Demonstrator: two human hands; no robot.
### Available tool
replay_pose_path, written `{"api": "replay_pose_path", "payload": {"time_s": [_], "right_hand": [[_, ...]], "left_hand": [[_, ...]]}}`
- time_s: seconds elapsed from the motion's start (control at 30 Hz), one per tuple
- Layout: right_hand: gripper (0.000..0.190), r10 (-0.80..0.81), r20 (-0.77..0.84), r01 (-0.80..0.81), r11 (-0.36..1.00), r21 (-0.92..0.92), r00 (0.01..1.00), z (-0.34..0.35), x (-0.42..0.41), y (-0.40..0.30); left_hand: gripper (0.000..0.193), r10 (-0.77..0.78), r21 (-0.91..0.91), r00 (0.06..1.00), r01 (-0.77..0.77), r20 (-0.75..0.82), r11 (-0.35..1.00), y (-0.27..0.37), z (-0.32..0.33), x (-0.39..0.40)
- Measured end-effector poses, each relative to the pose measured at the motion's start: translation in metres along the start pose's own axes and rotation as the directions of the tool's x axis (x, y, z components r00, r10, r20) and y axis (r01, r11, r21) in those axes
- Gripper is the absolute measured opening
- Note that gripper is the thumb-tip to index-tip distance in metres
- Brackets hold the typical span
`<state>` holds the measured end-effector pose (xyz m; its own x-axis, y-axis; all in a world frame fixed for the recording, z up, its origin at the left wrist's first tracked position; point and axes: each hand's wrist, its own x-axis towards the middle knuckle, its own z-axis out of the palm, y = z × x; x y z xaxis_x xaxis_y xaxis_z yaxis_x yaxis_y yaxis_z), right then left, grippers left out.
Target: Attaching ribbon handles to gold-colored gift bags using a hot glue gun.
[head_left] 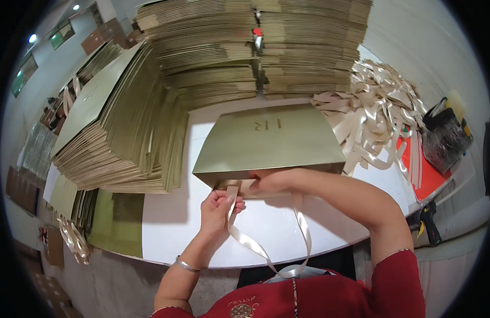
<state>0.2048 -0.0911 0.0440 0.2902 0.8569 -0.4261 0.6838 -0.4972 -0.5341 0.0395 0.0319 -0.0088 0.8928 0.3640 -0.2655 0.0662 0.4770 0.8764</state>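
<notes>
An olive-gold paper bag (268, 139) lies on its side on the white tabletop (169, 222), its mouth facing me and lettering on its upper panel. My left hand (219, 208) pinches one end of a cream satin ribbon (245, 240) against the near edge of the bag's mouth. From there the ribbon loops down past the table's front edge and back up to the bag's right side. My right hand (274, 181) reaches in at the mouth, its fingertips partly hidden by the bag; whether they grip anything is unclear.
Flat gold bags rise in tall stacks (213, 47) at the back, with another leaning stack (121, 131) at left. Loose ribbons (372, 103) are heaped at right, near a red sheet (427, 171) and a plastic-wrapped container (445, 135). A glue gun (429, 224) hangs by the right edge.
</notes>
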Motion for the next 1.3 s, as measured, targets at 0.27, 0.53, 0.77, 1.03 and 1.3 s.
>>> {"api": "replay_pose_path", "payload": {"time_s": [0.27,0.53,0.77,1.03,1.3], "right_hand": [[0.050,0.110,-0.015,-0.075,0.768,0.636,0.994,-0.006,0.011,0.011],[0.054,0.124,-0.099,-0.022,0.725,0.688,0.987,-0.011,0.027,0.016],[0.053,0.134,-0.105,-0.042,0.789,0.613,0.985,-0.008,0.014,-0.001],[0.052,0.065,-0.073,-0.015,0.840,0.542,0.995,-0.003,0.004,-0.001],[0.052,0.056,-0.144,0.030,0.845,0.534,0.988,0.005,0.000,0.014]], "left_hand": [[0.011,-0.141,-0.088,0.989,0.138,-0.030,0.986,0.017,0.002,-0.010],[0.018,-0.131,-0.039,0.988,0.128,-0.084,0.991,0.011,0.013,-0.008],[0.021,-0.131,-0.095,0.981,0.119,-0.143,0.988,0.002,0.013,-0.006],[0.024,-0.172,0.006,0.983,0.172,-0.065,0.985,0.004,0.024,-0.018],[0.019,-0.257,0.051,0.966,0.258,-0.033,0.965,-0.006,0.027,-0.016]]}}
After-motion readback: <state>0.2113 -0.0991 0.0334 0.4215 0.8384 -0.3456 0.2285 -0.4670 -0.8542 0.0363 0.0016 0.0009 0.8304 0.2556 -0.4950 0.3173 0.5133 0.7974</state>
